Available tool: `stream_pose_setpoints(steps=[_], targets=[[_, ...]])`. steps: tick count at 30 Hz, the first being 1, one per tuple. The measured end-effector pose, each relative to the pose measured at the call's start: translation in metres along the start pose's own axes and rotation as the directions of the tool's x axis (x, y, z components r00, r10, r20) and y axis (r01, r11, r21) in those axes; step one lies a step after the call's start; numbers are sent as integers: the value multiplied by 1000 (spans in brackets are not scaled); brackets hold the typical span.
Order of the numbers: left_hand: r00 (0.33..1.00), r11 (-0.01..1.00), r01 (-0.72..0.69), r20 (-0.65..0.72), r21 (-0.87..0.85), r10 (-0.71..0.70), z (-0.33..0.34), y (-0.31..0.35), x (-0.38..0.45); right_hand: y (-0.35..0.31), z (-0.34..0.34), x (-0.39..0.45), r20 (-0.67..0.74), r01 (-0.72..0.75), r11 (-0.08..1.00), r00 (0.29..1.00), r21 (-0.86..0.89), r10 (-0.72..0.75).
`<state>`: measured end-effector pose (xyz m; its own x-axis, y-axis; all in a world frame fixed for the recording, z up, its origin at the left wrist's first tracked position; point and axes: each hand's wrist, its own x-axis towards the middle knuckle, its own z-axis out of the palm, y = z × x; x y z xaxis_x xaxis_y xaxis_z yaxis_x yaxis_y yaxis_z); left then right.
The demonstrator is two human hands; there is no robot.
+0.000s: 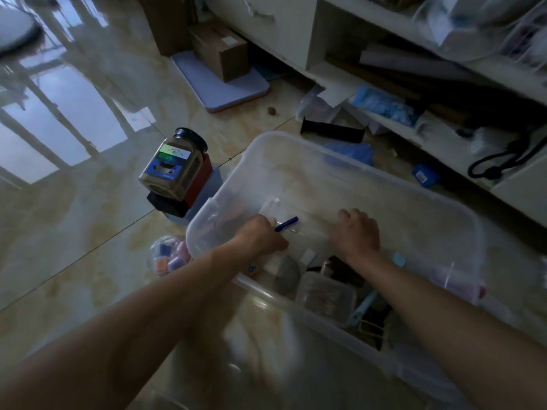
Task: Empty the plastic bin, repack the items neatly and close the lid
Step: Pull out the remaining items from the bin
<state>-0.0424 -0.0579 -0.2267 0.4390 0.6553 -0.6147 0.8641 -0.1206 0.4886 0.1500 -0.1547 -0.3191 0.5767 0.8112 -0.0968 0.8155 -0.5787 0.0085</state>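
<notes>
Translucent plastic fills my view nearest the camera: the near wall of the plastic bin [367,179] blurs whatever sits behind it. Just inside that wall I still see leftovers: a clear lidded box [324,292], a grey round thing [281,272] and some dark pieces to the right that I cannot identify. So I judge the emptying only partly done; repacking and the lid are both still to come, and I see no lid that I can name with confidence.

Both my hands are down in the bin's middle. My left hand [260,235] is curled tight at the near-left part of the floor, closed around the end of a blue pen-like item [286,224] and apparently the edge of a clear plastic bag [299,224] lying under it. My right hand [356,230] sits to the right, fingers bent onto the same bag; whether it grips or only presses, I cannot tell.

Farther left, outside the bin, a jar [174,165] stands on a red and black box [180,199], with a small tub of coloured bits [170,257] nearer, touching the bin wall.
</notes>
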Motion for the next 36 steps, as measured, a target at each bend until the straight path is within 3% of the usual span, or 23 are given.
stream_pose_setpoints(steps=[2, 4, 7, 11, 15, 21, 23, 25, 27, 28, 30, 32, 34, 36], targets=[[1000, 997, -23, 22, 69, 22, 4, 4, 3, 14, 3, -5, 208, -168, 985, 963, -24, 170], [999, 1000, -12, 43, 28, 11, 12, 6, 7, 22, 10, -12, 331, -211, 977, 922, -4, 201], [998, 1000, 2, 61, -24, -1, 22, 9, 9, 34, 11, -16, 282, -172, 984, 947, 35, 155], [994, 973, 90, 88, -214, -72, 32, 20, 11, 55, -22, -12, 207, -162, 935, 973, 317, 99], [991, 943, 94, 121, -319, -58, 46, 32, 14, 61, -47, -15, 331, -90, 870, 940, 485, -86], [977, 879, 189, 175, -438, -123, 66, 41, 14, 44, -22, -42, 456, 47, 934, 863, 355, -217], [981, 888, 176, 153, -425, -121, 69, 38, 15, 41, -11, -50, 448, 79, 953, 869, 293, -210], [983, 885, 157, 159, -439, -95, 70, 37, 14, 39, -13, -52, 404, 16, 943, 901, 334, -158], [981, 872, 141, 187, -468, -59, 70, 40, 12, 40, -21, -46, 333, -150, 859, 943, 490, -25], [979, 864, 140, 200, -485, -46, 71, 43, 12, 41, -26, -41, 336, -247, 752, 941, 611, 36], [968, 812, 161, 250, -561, -20, 71, 51, 9, 41, -34, -31, 432, -410, 394, 901, 822, 36], [946, 727, 203, 322, -656, 26, 71, 57, 8, 41, -43, -30, 532, -523, 136, 846, 841, -31], [941, 647, 205, 329, -734, 74, 70, 59, 6, 42, -47, -28, 589, -585, 65, 803, 808, -86], [962, 633, 175, 267, -754, 52, 71, 58, 8, 45, -47, -26, 627, -626, 66, 760, 777, -168]])
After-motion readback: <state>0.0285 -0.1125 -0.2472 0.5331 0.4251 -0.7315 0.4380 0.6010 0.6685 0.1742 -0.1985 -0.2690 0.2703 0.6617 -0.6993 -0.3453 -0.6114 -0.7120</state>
